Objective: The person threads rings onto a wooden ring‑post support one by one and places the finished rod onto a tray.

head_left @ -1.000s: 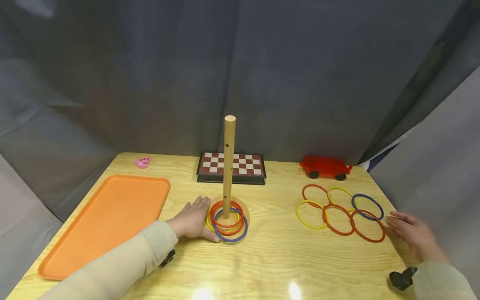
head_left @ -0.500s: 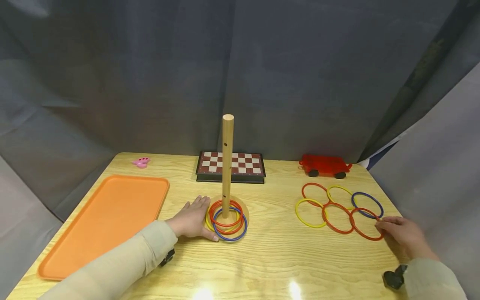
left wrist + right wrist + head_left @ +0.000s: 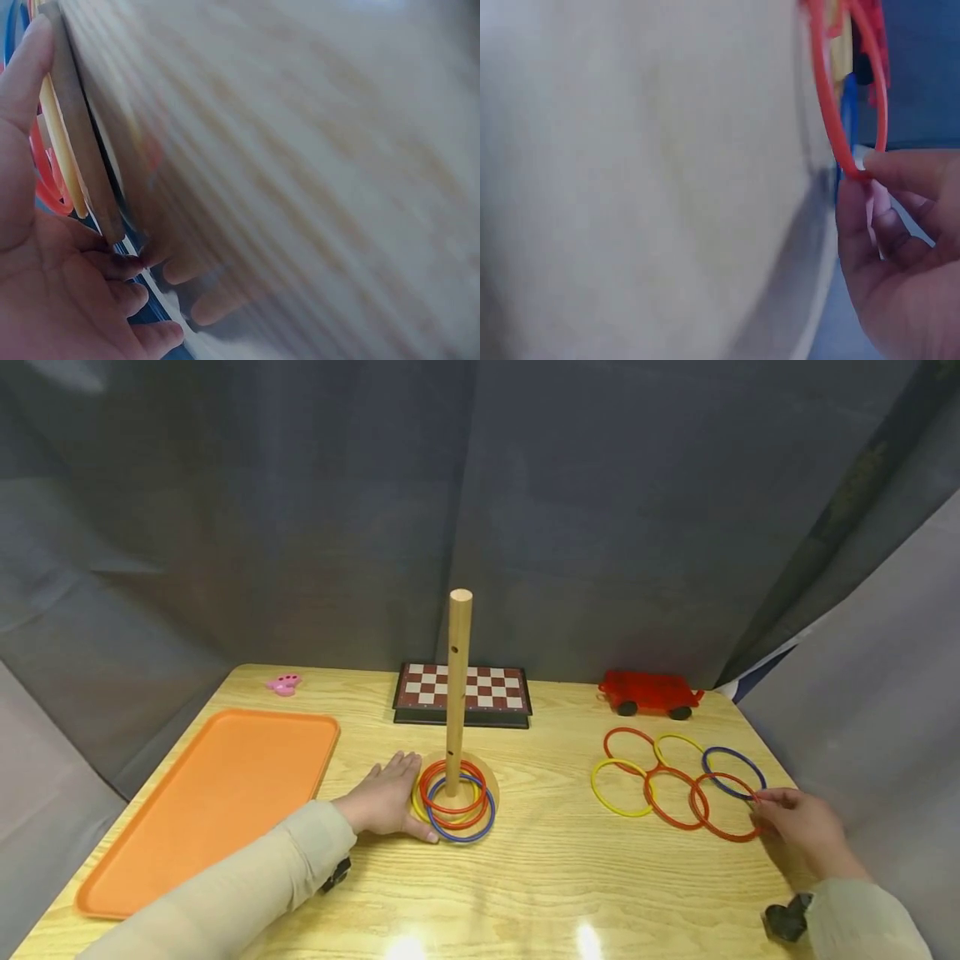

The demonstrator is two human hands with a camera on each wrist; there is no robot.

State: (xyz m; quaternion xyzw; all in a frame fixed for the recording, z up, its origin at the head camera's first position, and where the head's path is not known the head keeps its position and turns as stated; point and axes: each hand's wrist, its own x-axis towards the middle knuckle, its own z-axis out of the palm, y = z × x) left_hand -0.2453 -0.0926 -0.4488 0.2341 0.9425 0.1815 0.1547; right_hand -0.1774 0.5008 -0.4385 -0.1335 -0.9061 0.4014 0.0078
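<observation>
A wooden peg (image 3: 458, 693) stands upright on a round wooden base (image 3: 491, 768). Several red, yellow and blue rings, among them a blue ring (image 3: 467, 841), lie loosely stacked around its foot. My left hand (image 3: 384, 797) rests against the left side of the base, thumb and fingers spread along its edge. At the table's right side, my right hand (image 3: 804, 828) pinches a red ring (image 3: 826, 97) between thumb and fingertips. This ring is slightly raised at the held side and overlaps another red ring (image 3: 678, 827). Near it lie a blue ring (image 3: 738, 750), yellow rings and a further red ring.
An orange tray (image 3: 217, 810) lies at the left. Behind the peg is a checkered board (image 3: 495, 689) in a dark case. A red wheeled toy cart (image 3: 651, 692) stands at the back right, and a small pink object (image 3: 283, 685) lies at the back left. Grey curtains surround the table.
My right hand has moved left to the nearest red ring, taken hold of its right edge and shifted it slightly left over its neighbour. My left hand stays at the base.
</observation>
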